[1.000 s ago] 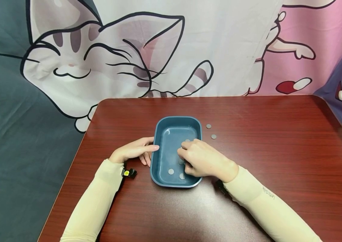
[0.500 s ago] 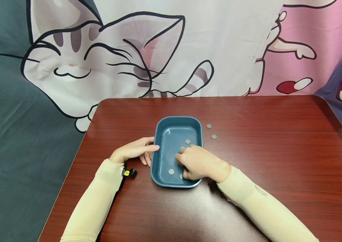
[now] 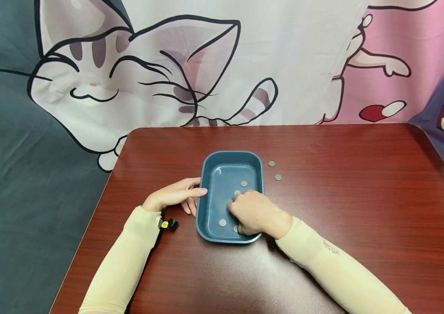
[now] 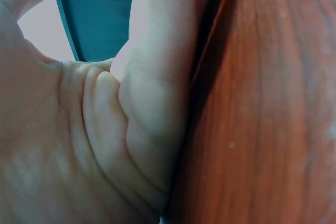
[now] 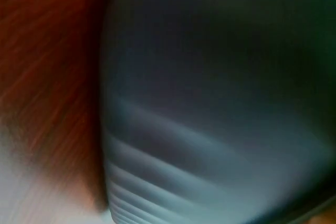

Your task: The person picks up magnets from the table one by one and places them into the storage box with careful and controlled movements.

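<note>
A blue rectangular tray [image 3: 211,218] stands on the table, with several small round grey coins [image 3: 222,223] lying inside it. My left hand [image 3: 174,194] holds its left side, thumb over the rim and fingers along the outer wall. The left wrist view shows my palm [image 4: 68,140] beside the tray wall [image 4: 97,19]. Inside the tray's right half, my right hand [image 3: 255,211] reaches down with curled fingers. Its fingertips are hidden, so whether they pinch a coin does not show. The right wrist view is filled by the tray's blurred outer wall [image 5: 210,103].
On the reddish-brown wooden table [image 3: 343,183], two more coins [image 3: 278,177] lie just right of the tray. A cartoon-cat curtain [image 3: 284,52] hangs behind the table's far edge. A small black device [image 3: 170,225] is on my left wrist.
My right hand has shifted slightly left and towards me within the tray, uncovering coins near its far side and covering one in the middle. My left hand and the tray stay put.
</note>
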{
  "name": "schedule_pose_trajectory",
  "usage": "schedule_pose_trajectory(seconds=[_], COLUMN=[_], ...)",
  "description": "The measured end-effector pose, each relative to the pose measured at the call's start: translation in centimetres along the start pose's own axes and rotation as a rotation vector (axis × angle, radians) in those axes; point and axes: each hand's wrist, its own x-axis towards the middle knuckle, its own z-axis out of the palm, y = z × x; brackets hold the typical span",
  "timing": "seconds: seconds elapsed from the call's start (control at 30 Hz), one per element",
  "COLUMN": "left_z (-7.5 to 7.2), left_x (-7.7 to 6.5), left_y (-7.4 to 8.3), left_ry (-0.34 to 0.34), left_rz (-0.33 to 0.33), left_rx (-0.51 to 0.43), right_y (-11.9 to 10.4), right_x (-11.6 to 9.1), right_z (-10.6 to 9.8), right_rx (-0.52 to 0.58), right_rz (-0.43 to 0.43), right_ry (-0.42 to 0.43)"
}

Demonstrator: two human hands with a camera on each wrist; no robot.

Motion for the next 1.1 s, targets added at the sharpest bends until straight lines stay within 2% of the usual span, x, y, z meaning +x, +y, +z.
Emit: schedule_pose_trajectory(seconds=[0.53,1.1], left_z=[-0.15,-0.18], left_x=[0.02,0.05], left_y=[-0.26,-0.31], left_ry=[0.001,0.003], left_rz=[-0.002,-0.004], left_rx=[0.006,0.009], right_y=[-0.19,-0.06], right_x=[0.25,-0.04], right_z=[0.23,0.39], right_rx=[-0.043,-0.038], right_rz=[0.007,-0.023], right_ry=[-0.016,0.053])
